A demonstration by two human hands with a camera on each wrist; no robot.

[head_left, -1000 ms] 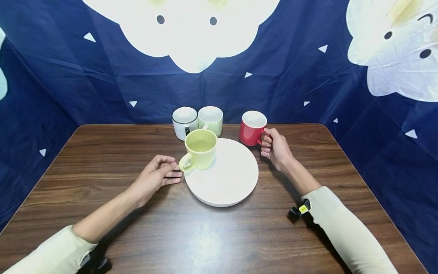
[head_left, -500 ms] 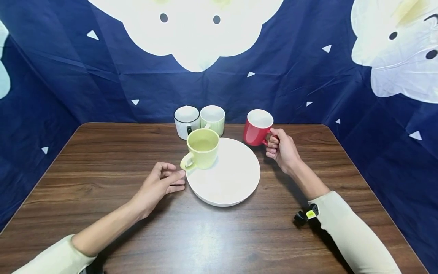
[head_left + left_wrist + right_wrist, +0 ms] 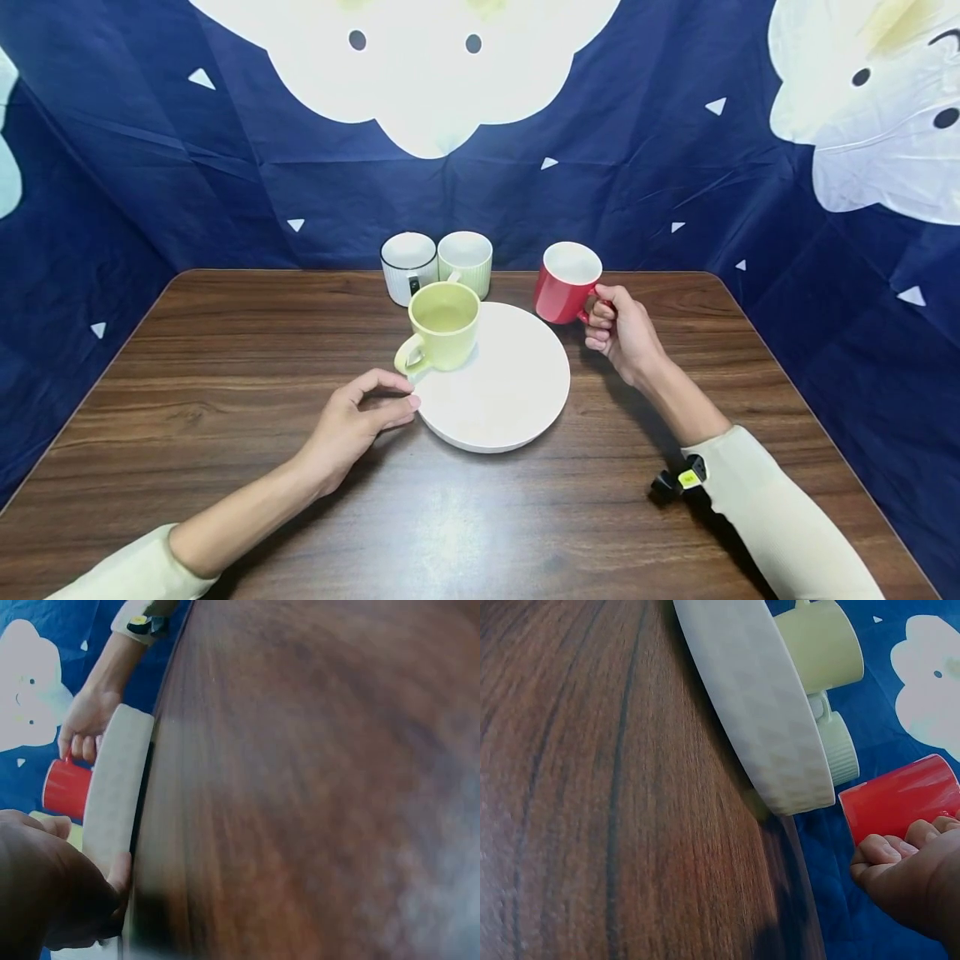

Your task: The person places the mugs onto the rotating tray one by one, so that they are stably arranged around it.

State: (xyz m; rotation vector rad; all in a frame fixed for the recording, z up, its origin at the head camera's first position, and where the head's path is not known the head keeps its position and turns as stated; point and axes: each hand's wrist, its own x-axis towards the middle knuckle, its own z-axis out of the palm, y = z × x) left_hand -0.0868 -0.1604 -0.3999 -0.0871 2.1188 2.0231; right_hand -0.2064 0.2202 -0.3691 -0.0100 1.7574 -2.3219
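Note:
My right hand grips the handle of a red mug with a white inside. The mug is slightly tilted, held off the table behind the right side of a round white turntable. In the right wrist view, the curled fingers cover the red mug's handle. My left hand has thumb and index fingertips at the turntable's left front rim, loosely bent. In the left wrist view, its thumb lies against the turntable's side. A yellow-green mug stands on the turntable's left part, handle toward the left hand.
Behind the yellow-green mug stand a white ribbed mug with a dark rim and a pale green ribbed mug; how they stand relative to the turntable is partly hidden. A dark blue curtain hangs behind the wooden table.
My left hand has shifted from beside the yellow-green mug's handle to the turntable's rim, nearer the front. My right hand has moved slightly right with the red mug, which now tilts more.

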